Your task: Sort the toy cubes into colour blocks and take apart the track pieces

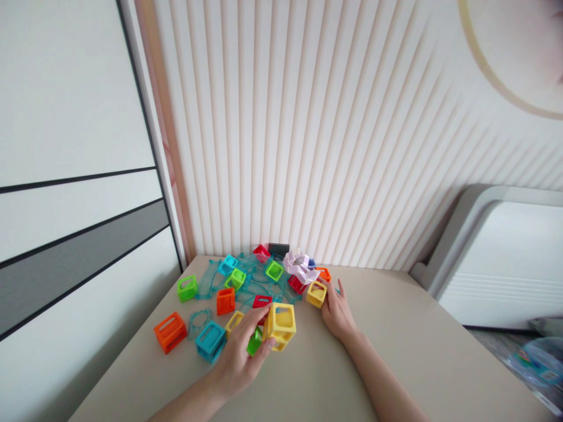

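Note:
My left hand [240, 354] is closed on a yellow hollow cube block [282, 324], held by its left side above the near part of the table. Farther back on the right, my right hand [338, 310] has its fingers at the right side of another yellow cube block [316, 295] and seems to grip it, with some fingers stretched out. Behind that block are a red cube block [297, 285] and a pale purple faceted piece [300, 266]. Partly hidden by my left hand are a green block [254, 341], a red block [262, 302] and a yellow block [234, 321].
On the table [396, 351], orange [170, 332], blue [211, 341] and green [187, 288] cube blocks lie to the left. Clear teal track pieces [255, 281] spread at the back, near a black object [278, 249] against the ribbed wall [285, 129]. A white cabinet [74, 234] borders the left.

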Motion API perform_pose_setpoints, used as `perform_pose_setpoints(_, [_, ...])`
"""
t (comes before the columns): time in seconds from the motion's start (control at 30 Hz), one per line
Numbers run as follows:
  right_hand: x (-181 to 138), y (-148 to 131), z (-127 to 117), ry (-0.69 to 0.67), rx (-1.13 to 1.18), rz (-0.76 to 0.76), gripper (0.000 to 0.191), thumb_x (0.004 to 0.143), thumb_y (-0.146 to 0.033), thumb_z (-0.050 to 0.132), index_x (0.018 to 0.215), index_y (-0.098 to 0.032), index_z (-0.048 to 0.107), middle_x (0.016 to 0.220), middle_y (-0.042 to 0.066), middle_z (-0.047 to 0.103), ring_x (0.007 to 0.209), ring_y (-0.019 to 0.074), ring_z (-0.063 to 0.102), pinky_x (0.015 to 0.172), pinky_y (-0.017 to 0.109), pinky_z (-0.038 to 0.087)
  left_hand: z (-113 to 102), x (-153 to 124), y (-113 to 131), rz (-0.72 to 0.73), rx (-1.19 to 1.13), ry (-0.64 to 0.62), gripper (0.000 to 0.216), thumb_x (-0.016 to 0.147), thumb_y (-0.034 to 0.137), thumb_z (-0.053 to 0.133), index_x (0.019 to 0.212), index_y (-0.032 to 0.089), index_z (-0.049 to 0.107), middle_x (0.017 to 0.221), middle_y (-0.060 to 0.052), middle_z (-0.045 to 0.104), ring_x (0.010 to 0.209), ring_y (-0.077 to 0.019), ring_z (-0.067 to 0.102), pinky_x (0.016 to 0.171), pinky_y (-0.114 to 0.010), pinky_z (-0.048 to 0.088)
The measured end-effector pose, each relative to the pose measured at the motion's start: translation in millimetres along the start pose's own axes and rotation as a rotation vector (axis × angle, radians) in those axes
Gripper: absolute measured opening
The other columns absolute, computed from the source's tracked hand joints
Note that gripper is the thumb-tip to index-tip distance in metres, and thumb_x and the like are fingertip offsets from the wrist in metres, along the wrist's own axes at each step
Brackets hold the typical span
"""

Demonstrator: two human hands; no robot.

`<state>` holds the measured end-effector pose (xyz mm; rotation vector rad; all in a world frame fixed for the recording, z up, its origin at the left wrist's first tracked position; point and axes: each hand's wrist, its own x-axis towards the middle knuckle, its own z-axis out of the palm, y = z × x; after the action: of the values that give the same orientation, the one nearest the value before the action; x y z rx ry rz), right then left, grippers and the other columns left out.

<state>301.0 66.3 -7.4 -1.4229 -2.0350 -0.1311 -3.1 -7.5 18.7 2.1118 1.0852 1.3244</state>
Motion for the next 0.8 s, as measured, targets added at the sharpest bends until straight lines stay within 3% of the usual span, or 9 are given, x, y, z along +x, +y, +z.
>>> perform_pose_setpoints(0.17, [1.1,-1.7,-3.5,0.04,0.055,0.064,0.031,0.099,-0.021,0.036,0.127,-0.023,0.049,0.126,0.009,0.07,0.118,0.0225,0.066,0.122,0.058,0.018,-0.6,1.5,3.3,0.001,-0.001,-0.001,0.045,0.094,0.038,0.061,0.137,0.024,0.056,0.127,-0.013,0.07,0.107,-0.0261,0.07,0.09,-0.036,0.06])
perform_pose_setpoints(0.3, [1.9,-3.1,-6.5,0.092,0.147,0.125,0.03,0.102,-0.027,0.034,0.126,-0.025,0.051,0.124,0.008,0.07,0.116,0.0226,0.065,0.121,0.057,0.022,-1.8,2.5,6.4,0.011,-0.01,0.009,0.044,0.094,0.036,0.062,0.136,0.025,0.056,0.126,-0.012,0.07,0.106,-0.0253,0.07,0.089,-0.034,0.06])
perform_pose_setpoints(0.43, [1.4,-1.7,-5.5,0.159,0.241,0.194,0.026,0.102,-0.033,0.032,0.114,-0.024,0.054,0.11,0.009,0.072,0.106,0.0244,0.066,0.119,0.057,0.026,-2.2,2.4,5.8,-0.004,-0.016,-0.003,0.045,0.094,0.037,0.061,0.137,0.026,0.056,0.126,-0.011,0.07,0.105,-0.0251,0.07,0.088,-0.033,0.06])
perform_pose_setpoints(0.6, [-0.4,2.2,-2.9,0.231,0.26,0.299,0.03,0.102,-0.044,0.029,0.103,-0.023,0.052,0.1,0.011,0.071,0.097,0.0265,0.067,0.093,0.047,0.052,-1.3,2.2,4.3,-0.027,-0.014,-0.01,0.045,0.094,0.04,0.06,0.136,0.024,0.057,0.126,-0.014,0.069,0.104,-0.0263,0.07,0.088,-0.036,0.06])
perform_pose_setpoints(0.8, [-1.4,3.8,-2.6,0.278,0.3,0.43,0.041,0.103,-0.051,0.025,0.11,-0.02,0.05,0.09,0.01,0.073,0.075,0.0236,0.069,0.064,0.034,0.054,-2.1,2.2,5.5,-0.022,-0.022,-0.025,0.045,0.095,0.038,0.06,0.137,0.025,0.055,0.127,-0.013,0.069,0.105,-0.0252,0.069,0.089,-0.035,0.06])
